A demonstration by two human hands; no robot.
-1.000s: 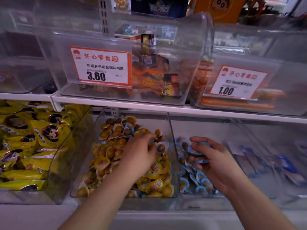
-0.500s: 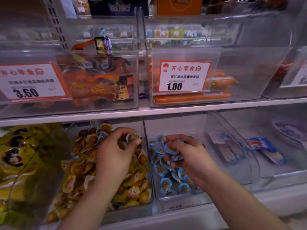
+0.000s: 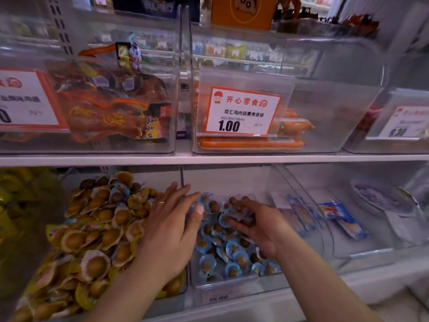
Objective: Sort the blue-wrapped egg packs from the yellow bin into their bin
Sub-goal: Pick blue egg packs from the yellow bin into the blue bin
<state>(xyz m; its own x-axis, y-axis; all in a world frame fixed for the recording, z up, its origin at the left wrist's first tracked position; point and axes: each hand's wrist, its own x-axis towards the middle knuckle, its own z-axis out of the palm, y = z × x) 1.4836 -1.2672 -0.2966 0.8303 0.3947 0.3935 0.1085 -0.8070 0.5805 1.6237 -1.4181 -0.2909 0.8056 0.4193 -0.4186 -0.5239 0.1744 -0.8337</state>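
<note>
Hands over adjoining bins: my left hand [image 3: 173,225] reaches flat-fingered across the divider; my right hand [image 3: 256,225] curls around blue-wrapped egg packs [image 3: 234,211] above their bin [image 3: 222,284]. Strays remain far-left in the yellow bin [image 3: 118,192]; a loose grip could spill packs back.

left hand [image 3: 171,228], right hand [image 3: 257,225] (egg packs [image 3: 232,256])

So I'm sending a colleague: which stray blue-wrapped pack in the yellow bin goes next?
Lower shelf, clear bin of yellow-wrapped egg packs. Near its back, beside the left hand, lies one blue-wrapped egg pack, blue among yellow wrappers.
</note>
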